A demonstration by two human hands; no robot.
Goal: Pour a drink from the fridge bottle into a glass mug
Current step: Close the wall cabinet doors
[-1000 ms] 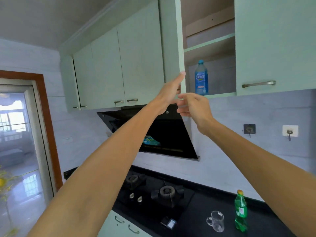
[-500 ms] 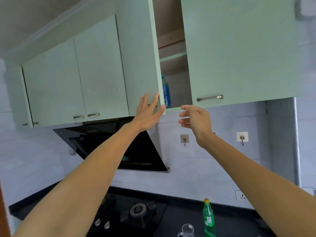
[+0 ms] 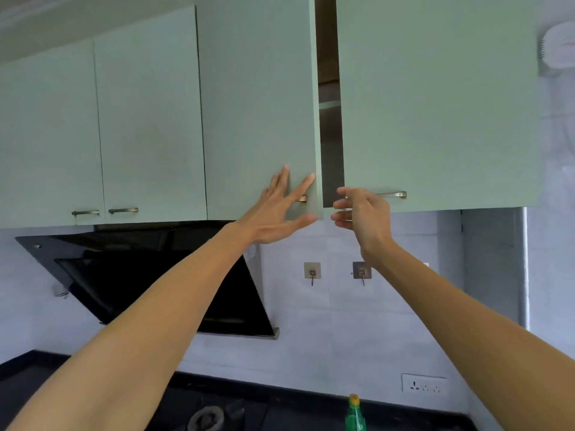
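Note:
My left hand (image 3: 281, 211) lies flat with spread fingers on the lower right corner of a pale green wall cabinet door (image 3: 258, 113), which stands only a narrow gap from shut. My right hand (image 3: 362, 213) hovers just right of that gap, fingers loosely curled, holding nothing. A green bottle with a yellow cap (image 3: 354, 413) stands on the black counter (image 3: 404, 412) at the bottom edge. The glass mug is out of view. The blue bottle inside the cabinet is hidden by the door.
A black range hood (image 3: 161, 281) hangs below the left cabinets. Two wall hooks (image 3: 312, 272) sit on the white tiles, a socket (image 3: 424, 384) lower right. A gas burner (image 3: 208, 418) shows at the bottom. The right cabinet door (image 3: 435, 101) is closed.
The cabinet door has swung almost shut under my left hand, hiding the blue bottle. The view has tilted up, so the mug has dropped out of frame.

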